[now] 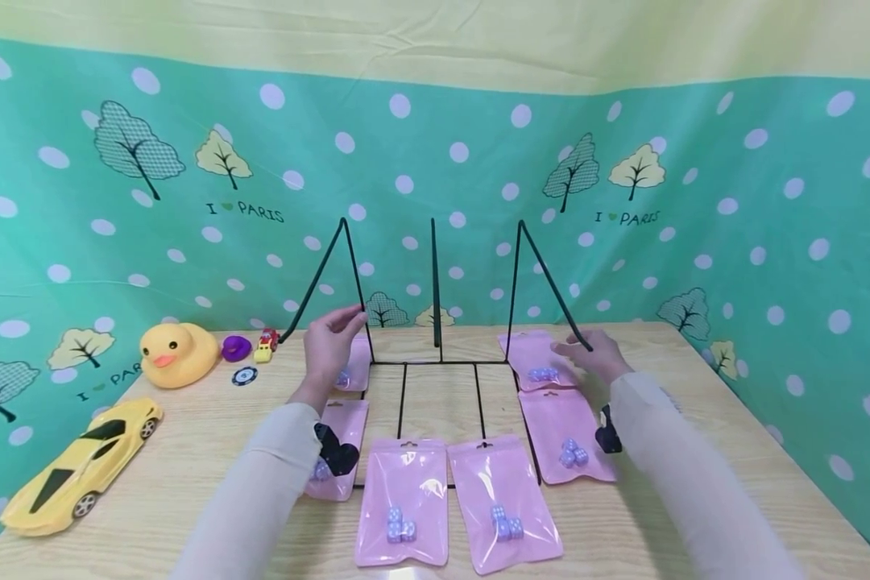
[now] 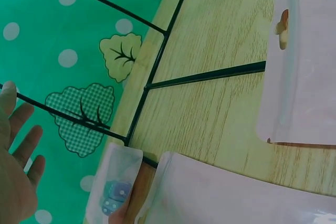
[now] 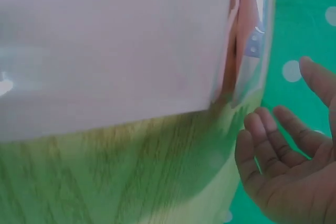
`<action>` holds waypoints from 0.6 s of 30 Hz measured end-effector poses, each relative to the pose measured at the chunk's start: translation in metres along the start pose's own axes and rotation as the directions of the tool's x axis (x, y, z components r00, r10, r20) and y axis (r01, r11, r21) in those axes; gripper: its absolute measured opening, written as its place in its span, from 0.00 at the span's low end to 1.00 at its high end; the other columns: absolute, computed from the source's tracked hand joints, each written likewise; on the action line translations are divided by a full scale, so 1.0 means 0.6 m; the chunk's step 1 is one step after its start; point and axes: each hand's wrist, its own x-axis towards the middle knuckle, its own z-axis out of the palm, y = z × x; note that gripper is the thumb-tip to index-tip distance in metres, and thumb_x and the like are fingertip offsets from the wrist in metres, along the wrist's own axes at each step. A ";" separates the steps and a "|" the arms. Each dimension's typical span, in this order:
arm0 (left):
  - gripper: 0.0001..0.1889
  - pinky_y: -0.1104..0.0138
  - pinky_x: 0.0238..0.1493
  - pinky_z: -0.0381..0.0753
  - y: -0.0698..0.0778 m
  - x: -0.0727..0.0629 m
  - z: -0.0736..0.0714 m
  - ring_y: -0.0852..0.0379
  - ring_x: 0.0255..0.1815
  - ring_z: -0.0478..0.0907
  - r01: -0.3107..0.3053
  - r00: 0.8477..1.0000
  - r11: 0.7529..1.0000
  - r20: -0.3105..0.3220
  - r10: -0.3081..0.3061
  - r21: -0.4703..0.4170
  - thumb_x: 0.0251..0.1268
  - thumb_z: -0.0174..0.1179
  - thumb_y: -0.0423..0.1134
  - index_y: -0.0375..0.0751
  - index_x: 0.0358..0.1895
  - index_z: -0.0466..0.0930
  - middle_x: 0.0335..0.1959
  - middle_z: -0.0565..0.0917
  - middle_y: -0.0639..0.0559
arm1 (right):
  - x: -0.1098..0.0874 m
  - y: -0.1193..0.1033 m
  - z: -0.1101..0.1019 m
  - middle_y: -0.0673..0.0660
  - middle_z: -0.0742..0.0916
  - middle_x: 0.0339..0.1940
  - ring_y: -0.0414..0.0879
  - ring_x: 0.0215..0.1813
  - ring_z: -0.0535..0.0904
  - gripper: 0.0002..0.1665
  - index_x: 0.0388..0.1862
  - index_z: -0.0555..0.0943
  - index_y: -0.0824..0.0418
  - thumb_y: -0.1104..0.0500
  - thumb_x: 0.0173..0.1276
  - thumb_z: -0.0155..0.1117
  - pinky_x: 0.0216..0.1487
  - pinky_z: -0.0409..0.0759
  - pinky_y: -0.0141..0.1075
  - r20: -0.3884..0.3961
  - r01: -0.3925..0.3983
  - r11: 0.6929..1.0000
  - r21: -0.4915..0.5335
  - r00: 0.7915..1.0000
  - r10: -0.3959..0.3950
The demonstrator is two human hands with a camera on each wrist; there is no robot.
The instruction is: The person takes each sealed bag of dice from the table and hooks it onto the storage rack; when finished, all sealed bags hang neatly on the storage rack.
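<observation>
A black wire rack [image 1: 435,362] stands on the table, its thin rods rising at the left, centre and right. My left hand [image 1: 328,350] is beside the left rod, with fingertips right at the wire; in the left wrist view its fingers [image 2: 27,150] are spread and grip nothing. On the other side my right hand [image 1: 600,354] overlaps the right sloping rod, close to the far right pink bag [image 1: 540,354]. Its fingers [image 3: 296,135] are loosely bent, holding nothing. Behind the left hand, a far left pink bag [image 1: 358,366] with purple dice is partly hidden.
Nearer pink zip bags with dice lie left [image 1: 351,423], right [image 1: 561,427] and in front [image 1: 406,475], [image 1: 496,475] of the rack. At left are a yellow toy car [image 1: 87,467], rubber duck [image 1: 188,354], purple hat [image 1: 236,348], small red-yellow toy [image 1: 266,345] and poker chip [image 1: 245,375].
</observation>
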 end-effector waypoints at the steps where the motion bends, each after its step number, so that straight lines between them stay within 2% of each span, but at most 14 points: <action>1: 0.18 0.56 0.65 0.77 0.000 0.000 0.000 0.47 0.62 0.79 -0.002 1.000 1.000 -0.002 0.002 0.001 0.75 0.62 0.42 0.41 0.62 0.82 0.60 0.84 0.43 | 0.000 0.000 0.002 0.75 0.65 0.74 0.72 0.75 0.58 0.41 0.74 0.64 0.70 0.45 0.75 0.61 0.72 0.57 0.68 0.005 -0.025 1.000 0.008 1.000 0.025; 5: 0.17 0.55 0.64 0.77 0.001 0.002 0.001 0.46 0.61 0.80 -0.003 1.000 1.000 -0.002 0.003 0.006 0.74 0.63 0.42 0.40 0.60 0.83 0.58 0.85 0.42 | 0.001 -0.002 0.015 0.77 0.64 0.74 0.73 0.75 0.57 0.42 0.73 0.63 0.72 0.45 0.74 0.63 0.73 0.56 0.66 -0.002 -0.056 0.998 -0.028 0.998 0.056; 8: 0.16 0.55 0.63 0.78 0.000 0.003 0.002 0.46 0.60 0.81 -0.004 1.000 1.000 -0.008 0.004 0.007 0.74 0.63 0.42 0.40 0.59 0.84 0.56 0.85 0.41 | 0.004 -0.003 0.026 0.76 0.68 0.71 0.72 0.71 0.62 0.41 0.71 0.64 0.71 0.45 0.73 0.65 0.70 0.63 0.63 -0.029 -0.093 0.995 -0.035 0.995 0.092; 13: 0.15 0.55 0.61 0.79 -0.002 0.007 0.004 0.46 0.58 0.81 -0.010 1.000 1.000 -0.014 0.010 0.001 0.73 0.64 0.42 0.39 0.57 0.85 0.54 0.86 0.41 | 0.011 -0.006 0.040 0.71 0.72 0.65 0.65 0.62 0.70 0.39 0.69 0.66 0.67 0.49 0.70 0.69 0.61 0.73 0.57 -0.061 -0.157 0.988 0.001 0.986 0.157; 18: 0.16 0.55 0.62 0.78 -0.001 0.007 0.005 0.47 0.57 0.81 -0.003 1.000 1.000 -0.013 0.003 -0.007 0.73 0.64 0.43 0.39 0.57 0.85 0.54 0.86 0.41 | 0.015 -0.009 0.045 0.72 0.73 0.65 0.66 0.63 0.71 0.38 0.70 0.65 0.68 0.51 0.71 0.68 0.62 0.74 0.58 -0.052 -0.149 0.988 -0.050 0.988 0.146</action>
